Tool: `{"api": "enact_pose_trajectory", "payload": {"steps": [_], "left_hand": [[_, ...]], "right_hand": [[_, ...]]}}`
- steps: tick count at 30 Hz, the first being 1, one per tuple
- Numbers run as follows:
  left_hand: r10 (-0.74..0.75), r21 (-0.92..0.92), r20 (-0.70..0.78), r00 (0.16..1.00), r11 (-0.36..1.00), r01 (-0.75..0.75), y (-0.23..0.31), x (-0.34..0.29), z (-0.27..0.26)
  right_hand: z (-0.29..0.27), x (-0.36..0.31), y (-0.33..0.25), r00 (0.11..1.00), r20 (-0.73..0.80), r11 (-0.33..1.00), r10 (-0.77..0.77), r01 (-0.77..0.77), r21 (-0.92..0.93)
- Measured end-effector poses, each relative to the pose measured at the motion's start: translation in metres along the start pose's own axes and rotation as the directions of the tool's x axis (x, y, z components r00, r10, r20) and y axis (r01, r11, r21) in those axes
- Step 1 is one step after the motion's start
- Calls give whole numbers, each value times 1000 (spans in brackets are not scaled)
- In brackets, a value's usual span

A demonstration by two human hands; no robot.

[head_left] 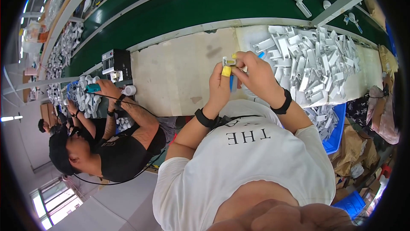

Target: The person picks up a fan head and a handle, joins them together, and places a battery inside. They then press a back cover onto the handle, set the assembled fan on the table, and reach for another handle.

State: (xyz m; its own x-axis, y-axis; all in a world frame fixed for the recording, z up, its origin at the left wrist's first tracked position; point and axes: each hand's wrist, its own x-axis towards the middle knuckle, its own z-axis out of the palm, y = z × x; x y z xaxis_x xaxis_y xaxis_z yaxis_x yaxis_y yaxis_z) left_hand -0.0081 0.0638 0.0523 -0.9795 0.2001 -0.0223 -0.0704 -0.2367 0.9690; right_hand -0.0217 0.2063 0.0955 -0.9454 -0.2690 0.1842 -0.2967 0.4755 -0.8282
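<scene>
My left hand [219, 88] grips a small white plastic part [225, 61] above the worktable, with something yellow, like tape or a finger cover, on one digit. My right hand [257, 75] meets it from the right, its fingertips pinched at the same part; a bit of yellow shows there too. Exactly what the right fingertips touch is too small to tell. A thin blue item [231, 82] shows just below the hands, and another blue tip [261, 55] sticks out beyond my right hand. Black bands circle both wrists.
A big heap of white plastic parts [305, 62] covers the table's right side. Below it stands a blue bin [337, 130] of similar parts. Beyond the table runs a green conveyor [192, 6]. At left, a black device [116, 66] stands near a co-worker [124, 154] holding a teal tool.
</scene>
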Motion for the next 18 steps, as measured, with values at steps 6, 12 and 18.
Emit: {"api": "enact_pose_trajectory", "payload": {"steps": [6, 12, 18], "left_hand": [[-156, -396, 87, 984, 901, 178, 13, -5, -6], [-342, -427, 218, 914, 809, 404, 37, -2, -8], [-366, -411, 118, 923, 828, 381, 37, -4, -11]], "right_hand": [[-7, -8, 54, 975, 219, 908, -48, -48, 415], [23, -26, 88, 889, 458, 297, 29, -445, 845], [1, -19, 92, 932, 356, 482, 64, -341, 807]]}}
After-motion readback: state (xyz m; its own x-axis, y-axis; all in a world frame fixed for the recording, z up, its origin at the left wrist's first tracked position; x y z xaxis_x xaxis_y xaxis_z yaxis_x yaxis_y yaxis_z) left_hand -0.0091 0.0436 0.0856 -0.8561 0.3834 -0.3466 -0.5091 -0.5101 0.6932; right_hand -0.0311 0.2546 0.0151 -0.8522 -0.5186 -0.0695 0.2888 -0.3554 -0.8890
